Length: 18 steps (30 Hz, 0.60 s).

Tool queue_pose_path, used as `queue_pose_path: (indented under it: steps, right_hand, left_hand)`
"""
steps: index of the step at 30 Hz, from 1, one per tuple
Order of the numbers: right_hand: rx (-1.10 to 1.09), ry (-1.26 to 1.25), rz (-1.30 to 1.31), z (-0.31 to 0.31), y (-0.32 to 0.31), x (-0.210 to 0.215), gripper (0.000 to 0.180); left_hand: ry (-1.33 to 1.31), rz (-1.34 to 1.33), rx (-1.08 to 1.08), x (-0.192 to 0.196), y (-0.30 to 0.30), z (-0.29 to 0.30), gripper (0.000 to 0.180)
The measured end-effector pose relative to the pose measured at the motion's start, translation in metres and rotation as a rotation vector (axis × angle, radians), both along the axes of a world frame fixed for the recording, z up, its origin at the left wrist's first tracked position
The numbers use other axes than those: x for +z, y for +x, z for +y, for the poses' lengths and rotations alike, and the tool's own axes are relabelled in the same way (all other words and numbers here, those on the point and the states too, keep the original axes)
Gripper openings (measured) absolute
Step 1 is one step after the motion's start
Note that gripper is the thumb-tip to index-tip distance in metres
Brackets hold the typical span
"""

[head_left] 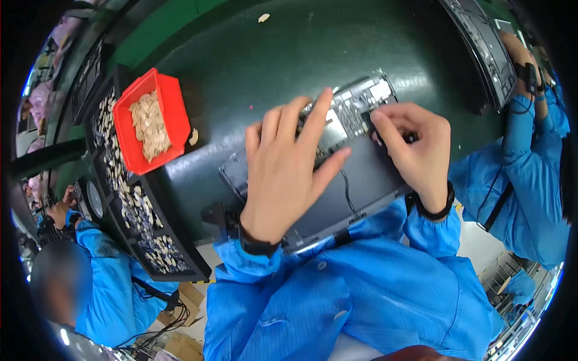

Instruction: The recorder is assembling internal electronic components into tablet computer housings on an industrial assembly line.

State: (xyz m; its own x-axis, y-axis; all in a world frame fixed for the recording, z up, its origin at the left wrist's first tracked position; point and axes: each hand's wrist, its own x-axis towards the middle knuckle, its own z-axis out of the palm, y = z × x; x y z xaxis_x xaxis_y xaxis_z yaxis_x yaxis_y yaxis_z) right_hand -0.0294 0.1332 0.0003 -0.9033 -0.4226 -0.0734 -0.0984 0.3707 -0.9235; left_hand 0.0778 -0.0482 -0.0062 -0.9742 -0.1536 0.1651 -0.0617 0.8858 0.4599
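An opened laptop chassis, dark grey, lies on the green table in front of me, with its circuit board exposed along the far side. My left hand is spread flat over the chassis's left part, fingers reaching onto the board and hiding what lies beneath. At the board's right end, my right hand has its thumb and index finger pinched together. Anything between those fingertips is too small or hidden to name. A thin black cable runs down the chassis between my hands.
Left of the chassis, a red bin holds many small beige pieces. Beside it, a long black tray contains small dark and pale pieces. Another opened device stands at the far right. People in blue work on both sides.
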Motion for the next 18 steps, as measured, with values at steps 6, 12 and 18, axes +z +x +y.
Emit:
queue_pose_path:
  steps: [6, 12, 18]
  right_hand:
    - [-0.035, 0.049, -0.076, -0.005, -0.003, 0.001, 0.011]
    - [-0.104, 0.067, -0.170, -0.002, -0.004, 0.010, 0.009]
    - [-0.105, 0.125, -0.109, -0.004, -0.002, 0.013, 0.006]
  left_hand:
    - [0.037, -0.089, 0.000, 0.002, -0.003, 0.002, 0.079]
    - [0.054, -0.172, -0.012, 0.003, -0.008, 0.002, 0.082]
    - [0.047, -0.232, -0.024, 0.012, -0.010, -0.001, 0.082]
